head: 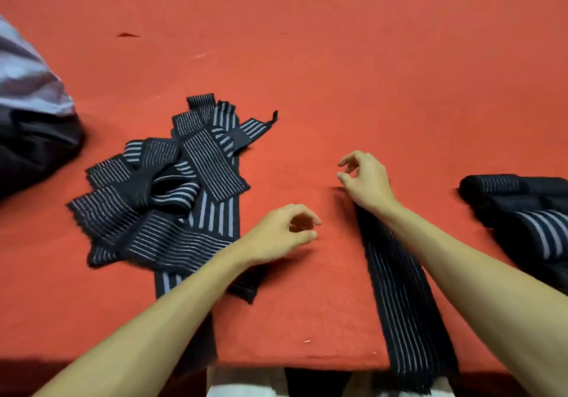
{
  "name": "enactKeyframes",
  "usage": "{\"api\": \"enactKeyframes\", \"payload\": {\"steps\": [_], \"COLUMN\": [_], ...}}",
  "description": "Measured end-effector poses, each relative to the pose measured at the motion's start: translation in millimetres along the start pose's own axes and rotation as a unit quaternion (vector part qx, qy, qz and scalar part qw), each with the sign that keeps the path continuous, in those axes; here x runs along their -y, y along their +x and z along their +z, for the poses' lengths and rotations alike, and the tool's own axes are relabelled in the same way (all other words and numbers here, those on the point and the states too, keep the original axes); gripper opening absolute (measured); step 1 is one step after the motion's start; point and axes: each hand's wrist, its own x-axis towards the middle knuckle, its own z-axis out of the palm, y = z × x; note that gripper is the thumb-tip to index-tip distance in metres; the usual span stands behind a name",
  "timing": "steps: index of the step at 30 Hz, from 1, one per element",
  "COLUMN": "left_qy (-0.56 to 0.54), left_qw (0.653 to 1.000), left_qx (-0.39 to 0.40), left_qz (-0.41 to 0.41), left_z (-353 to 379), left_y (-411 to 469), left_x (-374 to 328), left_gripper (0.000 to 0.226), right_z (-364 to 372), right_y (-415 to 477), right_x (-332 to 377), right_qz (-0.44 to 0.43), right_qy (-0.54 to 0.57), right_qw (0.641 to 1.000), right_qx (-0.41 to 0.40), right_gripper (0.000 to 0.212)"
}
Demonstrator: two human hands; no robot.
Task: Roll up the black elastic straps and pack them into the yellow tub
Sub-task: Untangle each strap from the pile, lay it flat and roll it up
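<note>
Black elastic straps (172,194) are heaped on the red table (338,58), one strap (402,298) laid flat beneath the right hand (365,178). Nothing is grasped by it or by the left hand (276,234); the fingers are loosely curled.

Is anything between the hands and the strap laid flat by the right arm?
Nothing visible. The right hand is over the far end of the flat strap; the left hand is above bare red table beside it. No yellow tub is in view.
</note>
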Motion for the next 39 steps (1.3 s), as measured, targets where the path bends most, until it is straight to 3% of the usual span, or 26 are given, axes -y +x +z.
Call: {"api": "enactKeyframes", "payload": {"steps": [5, 9, 18, 22, 24, 27, 30, 31, 35, 39], "left_qy": [0.086, 0.133, 0.014, -0.046, -0.07, -0.202, -0.466, -0.501, -0.431, -0.352], "left_qw": [0.988, 0.975, 0.943, 0.927, 0.922, 0.896, 0.803, 0.783, 0.825, 0.894], "left_qx": [-0.127, -0.172, -0.331, -0.366, -0.362, -0.343, -0.323, -0.325, -0.322, -0.198], "left_qz": [-0.022, -0.042, -0.035, -0.066, -0.119, -0.198, -0.184, -0.175, -0.175, -0.195], "left_z": [-71, -89, -81, -84, -86, -88, -94, -95, -85, -53], "left_y": [-20, -27, -37, -38, -34, -22, -12, -10, -4, -11], "left_x": [26, 74, 97, 94, 89, 70, 39, 29, 2, -27], "left_gripper": [0.016, 0.021, 0.019, 0.018, 0.023, 0.042, 0.027, 0.019, 0.003, 0.009], "right_z": [36, 81, 161, 147, 135, 103, 72, 61, 19, -30], "right_y": [8, 11, 37, 43, 41, 34, 25, 21, 9, -7], "right_x": [59, 92, 127, 133, 133, 135, 132, 128, 109, 79], "right_qz": [-0.018, -0.05, 0.049, 0.079, 0.079, 0.079, 0.049, 0.038, 0.028, 0.038], "right_qy": [0.04, 0.014, 0.001, 0.092, 0.181, 0.308, 0.358, 0.361, 0.376, 0.353], "right_qw": [0.991, 0.965, 0.984, 0.979, 0.961, 0.916, 0.884, 0.876, 0.856, 0.849], "right_qx": [0.123, 0.259, 0.172, 0.166, 0.193, 0.246, 0.297, 0.316, 0.354, 0.393], "right_gripper": [0.015, 0.034, 0.052, 0.026, 0.03, 0.031, 0.03, 0.029, 0.023, 0.018]}}
